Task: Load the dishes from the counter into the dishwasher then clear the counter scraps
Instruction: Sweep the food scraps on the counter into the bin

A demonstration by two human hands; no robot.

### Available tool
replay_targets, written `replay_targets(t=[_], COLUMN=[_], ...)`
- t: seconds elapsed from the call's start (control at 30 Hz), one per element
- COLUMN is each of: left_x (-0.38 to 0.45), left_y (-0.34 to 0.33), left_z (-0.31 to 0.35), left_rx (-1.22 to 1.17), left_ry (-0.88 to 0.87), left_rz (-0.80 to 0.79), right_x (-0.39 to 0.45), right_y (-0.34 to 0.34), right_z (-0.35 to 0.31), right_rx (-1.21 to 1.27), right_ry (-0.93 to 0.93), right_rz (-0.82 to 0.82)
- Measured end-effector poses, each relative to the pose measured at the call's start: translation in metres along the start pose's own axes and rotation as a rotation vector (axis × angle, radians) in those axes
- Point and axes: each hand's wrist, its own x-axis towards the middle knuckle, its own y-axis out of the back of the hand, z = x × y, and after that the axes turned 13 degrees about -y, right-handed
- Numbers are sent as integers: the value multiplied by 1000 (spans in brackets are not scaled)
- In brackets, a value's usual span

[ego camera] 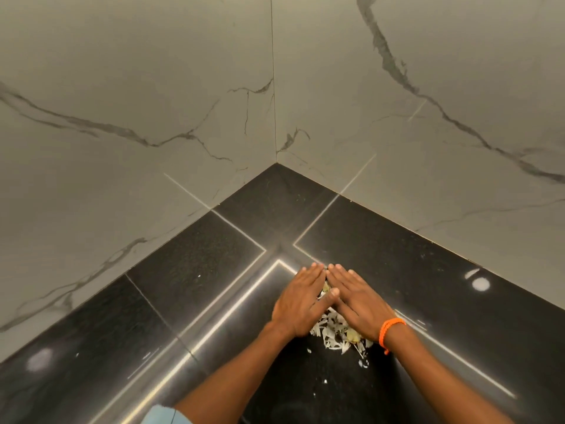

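- Nearest the camera: a pale blue sleeve (pixel 162 416) at the bottom edge, on the left arm's side. Both bare forearms reach forward from here over the black counter (pixel 443 301).
- A few loose white flecks (pixel 363 365) lie on the counter just behind the right wrist, apart from the main pile.
- Orange beaded bracelet (pixel 389 330) circles the right wrist.
- Scraps (pixel 336 330): a pile of white shreds with some yellowish bits, lying on the counter between the two wrists and running forward under the palms. More of it shows through the gap between the hands, by the thumbs.
- Left hand (pixel 298 302): flat, palm down, fingers straight and close together, angled in toward the right hand. It rests over the left side of the pile.
- Right hand (pixel 356 301): flat, palm down, fingers straight and together, angled in toward the left. It covers the right side of the pile.
- The fingertips of both hands meet at the far end, so the hands form a wedge around the scraps. Neither hand pinches or holds anything.
- Beyond the fingertips: bare counter with bright reflected light lines, running into a corner.
- Farthest: grey-veined marble walls (pixel 153 102) rising from that corner.
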Motion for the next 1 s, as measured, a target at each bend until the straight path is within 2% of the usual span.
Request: replay_targets(t=[0.1,0.13,0.2,0.27,0.3,0.33,0.4,0.47,0.57,0.77,0.87,1.0], left_x=[-29,-40,-61,-90,-109,-130,-160,-164,-135,-67,-58,-69], left_y=[14,26,53,80,90,98,102,96,77,9,-19,-29], left_z=[2,-3,-24,-62,-86,-110,-144,-152,-120,-16,26,47], left_rx=[-254,-321,-279,-128,-29,77,228,276,289,186,95,-164], left_ry=[38,71,158,375,503,630,770,722,541,208,149,158], left_rz=[46,112,385,619,639,576,358,272,216,50,43,150], right_x=[-34,-47,-77,-105,-116,-123,-124,-115,-96,-70,-69,-89], right_y=[4,3,-3,-13,-18,-22,-29,-35,-38,-48,-53,-45], right_z=[-7,-6,6,25,30,31,25,15,-3,-56,-72,-78], right_rx=[284,384,452,327,258,213,132,60,75,120,279,698], right_ry=[-41,-79,-181,-312,-387,-454,-536,-584,-642,-545,-453,-390], right_rz=[-98,-100,25,232,295,323,337,357,375,332,309,249])
